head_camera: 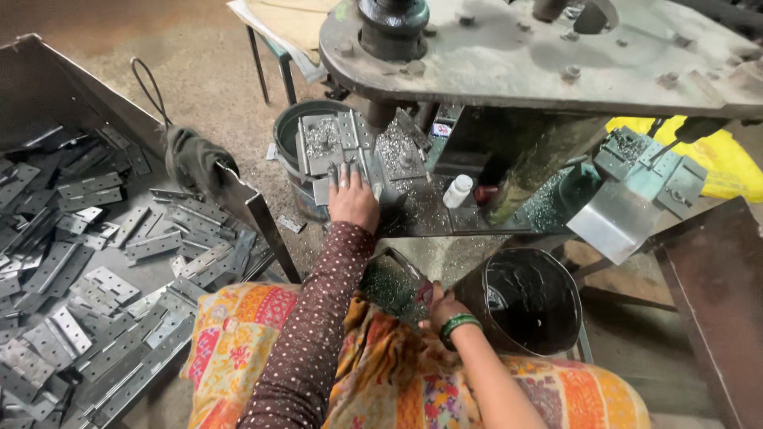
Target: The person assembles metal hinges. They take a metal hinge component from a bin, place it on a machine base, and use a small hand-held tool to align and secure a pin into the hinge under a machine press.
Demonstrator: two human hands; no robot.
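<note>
1. While the left hand [352,199] reaches far forward with its fingers spread flat, it presses on a grey metal hinge plate [338,143] lying on the drill press bed, just below the dark spindle [380,115].
2. That hinge plate sits in a steel fixture [318,167] dusted with bright metal shavings [396,151], at the middle of the scene and far from the body.
3. The left arm wears a brown dotted sleeve [314,318] running from the near edge up to the wrist.
4. The right hand [442,308] is near the body, right of centre, with green bangles [458,324] at the wrist; its fingers curl down at the edge of the machine bed, and whether they grip anything cannot be told.
5. Just right of that hand stands a dark round bucket [556,334], its inside shadowed.
6. A small white bottle [457,191] stands on the bed, right of the fixture.
7. Above all this spreads the heavy grey machine table [517,56].
8. On the left, a large metal bin [48,87] holds a heap of flat grey hinges [95,286], with a dark cloth [195,159] draped over its right rim.
9. A grey bucket [290,135] stands on the floor behind the fixture.
10. Bright patterned cloth [397,389] covers the lap at the near edge.
</note>
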